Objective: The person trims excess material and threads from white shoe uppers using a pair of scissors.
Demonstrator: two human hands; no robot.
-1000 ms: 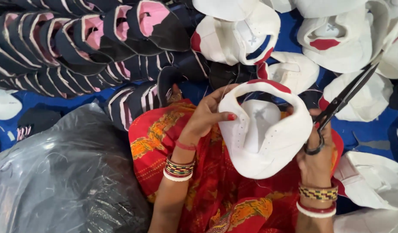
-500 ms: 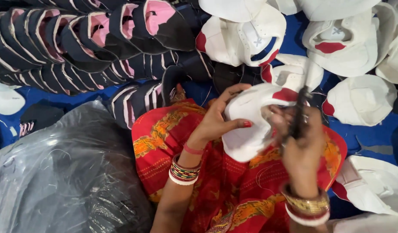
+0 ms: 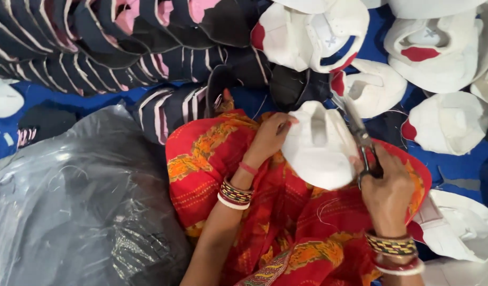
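A white shoe upper (image 3: 319,145) is held over the lap, above a red and orange patterned cloth (image 3: 286,212). It is gripped at its left edge by the left hand (image 3: 270,136), whose fingers are closed on the material. Scissors (image 3: 359,132) are held in the right hand (image 3: 388,188), fingers clamped through the handles, and the blades are laid along the right edge of the upper, pointing away from the body. Whether the blades are apart or together cannot be told, as that part is blurred.

Trimming of this piece is judged to be under way rather than finished, since the scissors are at its edge and it has not been set down. Many more white uppers (image 3: 440,45) are spread on the blue sheet (image 3: 58,95) to the right and ahead, and rows of dark uppers (image 3: 69,37) with pink linings are stacked at the upper left; which of these are already trimmed cannot be told. A grey plastic bag (image 3: 69,206) lies at the left.
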